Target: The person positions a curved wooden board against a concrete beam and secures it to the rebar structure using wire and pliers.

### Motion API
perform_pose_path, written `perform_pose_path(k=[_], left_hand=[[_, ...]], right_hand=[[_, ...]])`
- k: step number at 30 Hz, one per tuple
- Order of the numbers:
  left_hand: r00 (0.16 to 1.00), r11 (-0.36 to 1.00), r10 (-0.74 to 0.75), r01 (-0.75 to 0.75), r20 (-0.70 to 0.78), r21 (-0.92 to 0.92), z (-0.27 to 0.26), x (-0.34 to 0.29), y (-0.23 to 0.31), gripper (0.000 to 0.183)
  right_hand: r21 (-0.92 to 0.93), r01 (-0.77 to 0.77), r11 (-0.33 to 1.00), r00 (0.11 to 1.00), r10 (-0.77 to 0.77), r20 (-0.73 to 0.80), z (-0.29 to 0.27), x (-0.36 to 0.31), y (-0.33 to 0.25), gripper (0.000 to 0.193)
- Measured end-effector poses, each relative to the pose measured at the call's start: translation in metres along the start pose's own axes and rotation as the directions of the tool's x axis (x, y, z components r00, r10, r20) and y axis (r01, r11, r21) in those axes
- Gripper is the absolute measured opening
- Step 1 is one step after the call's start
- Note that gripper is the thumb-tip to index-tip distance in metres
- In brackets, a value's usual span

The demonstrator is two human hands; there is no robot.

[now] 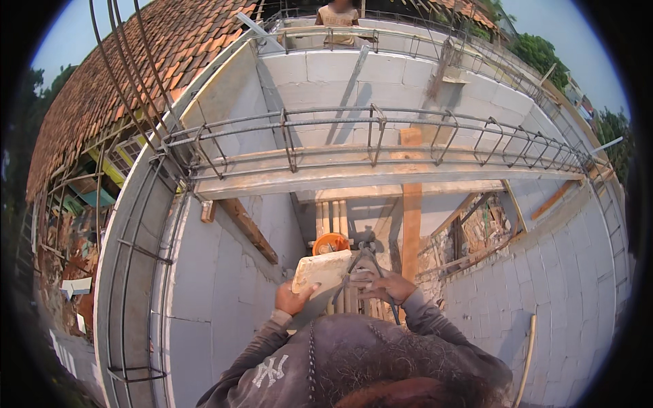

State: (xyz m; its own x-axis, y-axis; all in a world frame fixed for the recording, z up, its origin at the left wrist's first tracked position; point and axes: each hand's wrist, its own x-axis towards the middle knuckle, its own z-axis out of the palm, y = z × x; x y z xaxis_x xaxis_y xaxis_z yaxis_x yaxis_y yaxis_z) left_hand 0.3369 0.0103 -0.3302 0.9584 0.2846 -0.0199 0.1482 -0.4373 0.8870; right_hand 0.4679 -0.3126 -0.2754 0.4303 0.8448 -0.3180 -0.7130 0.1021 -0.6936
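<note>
My left hand (294, 297) is closed on the near left edge of a short, pale flat board (322, 270), fingers behind it and thumb on its face. The board is tilted up in front of my chest. To its right, my right hand (391, 285) is closed around a dark pair of long-handled pincers (366, 253), their head pointing away from me and the handles spread. Part of my right fingers is hidden among the handles. Just beyond the board sits an orange bucket (331, 243), lower down on bamboo poles (332, 216).
Ahead, a rebar cage (374, 126) spans wall to wall above wooden formwork (381, 178). An upright plank (411, 231) stands beyond my right hand. Block walls (218, 285) rise on both sides, with upright rebar (129, 75) at left. Another person (338, 24) is at the far wall.
</note>
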Motion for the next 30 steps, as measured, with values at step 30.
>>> perform_pose_path(k=[30], left_hand=[[0.960,0.995,0.085,-0.068,0.267,-0.071,0.018,0.024,-0.009,0.053]], right_hand=[[0.102,0.280,0.954,0.941,-0.252,-0.226,0.008,-0.086,-0.030,0.064]])
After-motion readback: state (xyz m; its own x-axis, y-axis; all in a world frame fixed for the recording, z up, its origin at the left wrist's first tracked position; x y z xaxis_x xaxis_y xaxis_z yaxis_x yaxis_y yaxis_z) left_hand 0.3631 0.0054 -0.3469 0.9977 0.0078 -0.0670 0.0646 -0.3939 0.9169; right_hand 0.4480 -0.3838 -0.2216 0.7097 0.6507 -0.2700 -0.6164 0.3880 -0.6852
